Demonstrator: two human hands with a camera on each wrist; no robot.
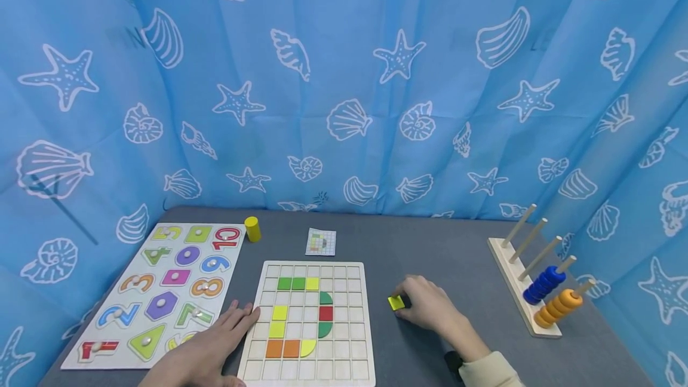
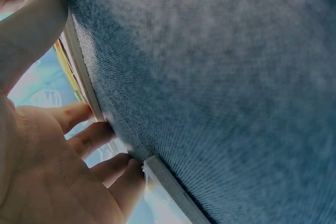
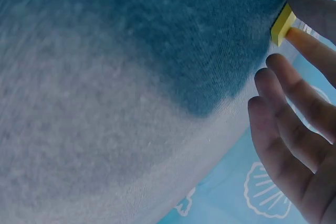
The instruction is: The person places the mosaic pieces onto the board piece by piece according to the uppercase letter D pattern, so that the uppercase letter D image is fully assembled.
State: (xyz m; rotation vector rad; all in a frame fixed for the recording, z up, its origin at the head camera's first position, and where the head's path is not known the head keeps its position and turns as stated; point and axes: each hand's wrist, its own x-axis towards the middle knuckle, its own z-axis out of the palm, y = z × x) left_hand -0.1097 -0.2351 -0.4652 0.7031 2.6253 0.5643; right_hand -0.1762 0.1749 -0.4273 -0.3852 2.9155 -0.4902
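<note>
My right hand (image 1: 430, 308) pinches a small yellow square tile (image 1: 396, 303) between thumb and index finger, low over the grey table right of the wooden grid board. In the right wrist view the tile (image 3: 283, 25) stands tilted, and the other fingers extend beside it. My left hand (image 1: 212, 348) rests with fingers spread at the left edge of the grid board (image 1: 353, 327), fingertips by its rim. Green, yellow, orange and red tiles lie in the board's cells, among them a red square (image 1: 325, 313) and an orange square (image 1: 274, 349); some have a rounded corner.
A number-and-shape peg puzzle (image 1: 177, 258) lies at the left, partly behind the left hand. Behind the grid board are a small pattern card (image 1: 321, 242) and a yellow cylinder (image 1: 252, 229). A peg stand (image 1: 507, 270) with blue and orange beads is at the right.
</note>
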